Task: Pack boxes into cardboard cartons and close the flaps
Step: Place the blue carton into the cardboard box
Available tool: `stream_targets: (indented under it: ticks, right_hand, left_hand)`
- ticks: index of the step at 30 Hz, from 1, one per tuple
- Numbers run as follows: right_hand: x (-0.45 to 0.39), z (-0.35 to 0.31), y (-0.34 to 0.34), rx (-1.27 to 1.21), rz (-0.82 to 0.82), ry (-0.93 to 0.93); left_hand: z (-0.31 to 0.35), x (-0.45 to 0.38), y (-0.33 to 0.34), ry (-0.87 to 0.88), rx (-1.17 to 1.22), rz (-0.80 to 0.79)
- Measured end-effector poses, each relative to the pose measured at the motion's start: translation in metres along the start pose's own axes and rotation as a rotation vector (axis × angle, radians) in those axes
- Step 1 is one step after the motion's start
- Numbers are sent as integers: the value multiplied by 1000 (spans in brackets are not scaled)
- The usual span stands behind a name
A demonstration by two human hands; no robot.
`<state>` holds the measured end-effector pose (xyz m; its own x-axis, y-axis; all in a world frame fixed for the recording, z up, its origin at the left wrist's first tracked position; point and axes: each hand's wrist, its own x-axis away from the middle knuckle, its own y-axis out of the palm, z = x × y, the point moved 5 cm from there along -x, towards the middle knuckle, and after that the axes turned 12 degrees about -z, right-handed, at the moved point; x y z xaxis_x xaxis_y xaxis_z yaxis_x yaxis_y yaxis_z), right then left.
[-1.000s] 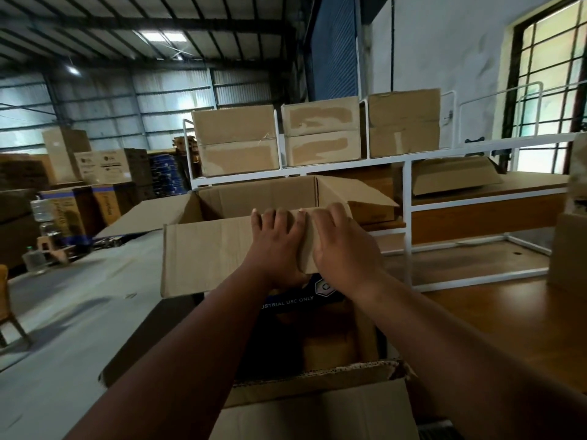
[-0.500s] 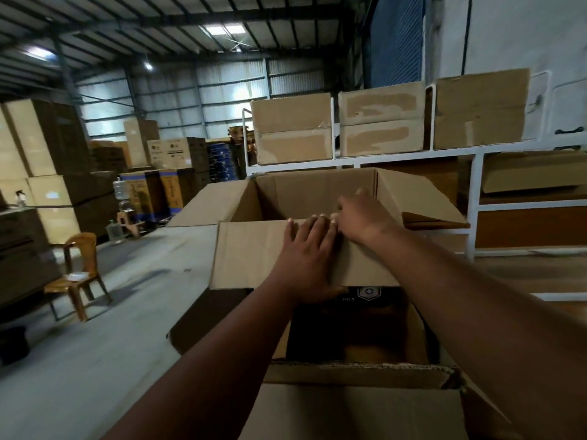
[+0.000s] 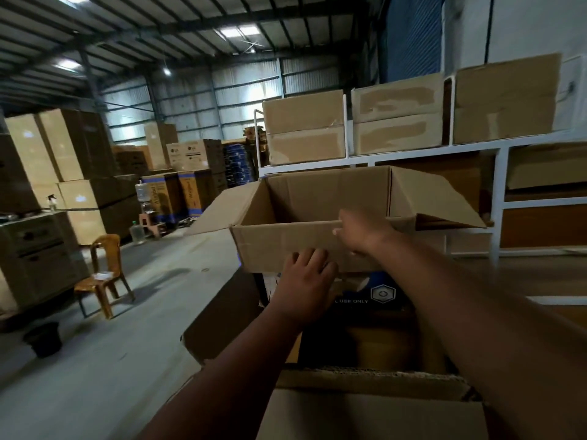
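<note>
An empty brown carton stands open in front of me, its side flaps spread left and right. My right hand reaches over the near wall and grips its top rim; the fingers are blurred. Lower down, my left hand rests with bent fingers against the bottom of that same wall. Under the carton lies a dark blue box printed "USE ONLY", inside a larger open carton whose near flap fills the bottom of the view.
A white metal rack behind the carton carries three taped cartons. To the left are a concrete floor, a brown plastic chair, a black bucket and tall stacks of cartons.
My left hand slid down the near wall to its lower edge. My right hand stays at the top rim. The view has swung left, and the chair and stacks now show more.
</note>
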<state>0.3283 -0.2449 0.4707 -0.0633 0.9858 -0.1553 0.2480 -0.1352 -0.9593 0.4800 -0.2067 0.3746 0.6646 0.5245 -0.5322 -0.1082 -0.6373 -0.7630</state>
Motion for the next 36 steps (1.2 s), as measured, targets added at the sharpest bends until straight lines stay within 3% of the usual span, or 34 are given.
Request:
stream_targets:
  ticks: [2,4,9,12,20,23,26,33,36]
  right_hand:
    - [-2,3,-1,52,76,-32]
    - [-5,7,-6,59,112,-52]
    - [-10,15,-25,95,155,-64]
    - [-11,23,-33,90,171,-53]
    - [-8,52,-64,69,253,-20]
    - [-5,60,-79,54,265,-5]
    - [1,56,-77,28,211,-12]
    - [25,11,-49,-68,143,-83]
    - [36,-6,-44,-88,141,-77]
  left_hand:
    - [-2,3,8,21,37,-48]
    - [1,5,23,103,108,-221]
    - [4,32,99,21,160,-1088]
    - [-5,45,120,-26,159,-1321]
    - [-67,49,83,-131,-9,-1298]
    - [-102,61,62,-339,136,-1234]
    - [-139,88,48,-674,449,-1159]
    - [-173,140,44,-754,340,-1078]
    - [-171,150,50,-902,522,-1042]
